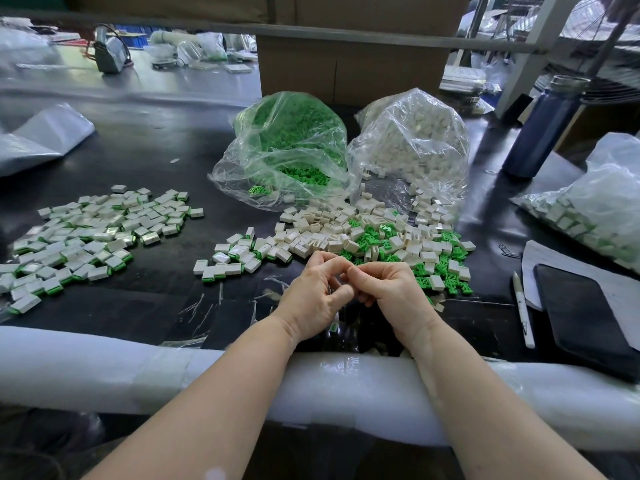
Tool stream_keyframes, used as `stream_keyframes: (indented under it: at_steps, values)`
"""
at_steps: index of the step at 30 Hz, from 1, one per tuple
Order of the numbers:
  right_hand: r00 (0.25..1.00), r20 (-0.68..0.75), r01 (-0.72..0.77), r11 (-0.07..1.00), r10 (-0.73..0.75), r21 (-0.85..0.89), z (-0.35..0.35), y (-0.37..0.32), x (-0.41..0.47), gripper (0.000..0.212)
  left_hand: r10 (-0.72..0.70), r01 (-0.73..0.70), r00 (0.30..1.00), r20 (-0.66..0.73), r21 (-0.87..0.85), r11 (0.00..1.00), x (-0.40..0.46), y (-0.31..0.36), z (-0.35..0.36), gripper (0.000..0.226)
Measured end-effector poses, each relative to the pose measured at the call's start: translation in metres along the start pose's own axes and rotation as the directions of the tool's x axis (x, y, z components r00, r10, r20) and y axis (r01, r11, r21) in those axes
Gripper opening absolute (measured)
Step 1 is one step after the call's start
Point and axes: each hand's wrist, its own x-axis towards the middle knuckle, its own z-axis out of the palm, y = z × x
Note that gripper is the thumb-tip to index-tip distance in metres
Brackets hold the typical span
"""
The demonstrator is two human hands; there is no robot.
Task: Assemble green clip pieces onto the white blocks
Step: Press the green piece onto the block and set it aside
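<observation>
- The left hand (317, 292) and right hand (388, 292) meet fingertip to fingertip just above the near edge of the black table (156, 143). Both sets of fingers curl inward and close together; whatever piece they hold is hidden between them, so I cannot tell whether it is a block, a clip or both.
- Both forearms rest on the white foam padding roll (104, 368) along the near edge, likely to steady the hands for fine pressing.
- The mixed heap of loose white plastic blocks and small green plastic clip pieces (377, 237) lies just beyond the hands, near the middle of the table, within easy reach of either one.
- Behind it, toward the far edge, the clear plastic bag of green clips (287, 147) and the clear plastic bag of white blocks (412, 140) spill forward, feeding that heap.
- The spread of finished white blocks with green edges (86, 233) sits toward the left edge, well apart from the raw parts, probably so done work stays sorted; a smaller cluster of finished blocks (235, 258) lies just left of the hands.
- By the right edge lie a white pen (523, 310) and a black phone (585, 306).
</observation>
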Motion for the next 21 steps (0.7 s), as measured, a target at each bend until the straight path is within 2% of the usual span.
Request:
stream_keyframes:
  at_steps: [11, 21]
  values:
    - [1.0, -0.018, 0.013, 1.0, -0.013, 0.018, -0.0001, 0.0013, 0.0001, 0.019, -0.01, 0.009, 1.0, 0.024, 0.04, 0.999, -0.0008, 0.003, -0.0003, 0.012]
    - [1.0, -0.013, 0.012, 0.999, -0.011, 0.032, 0.0003, 0.001, 0.0, 0.019, -0.029, 0.028, 0.999, 0.037, 0.047, 0.999, -0.0006, 0.0025, -0.0007, 0.012]
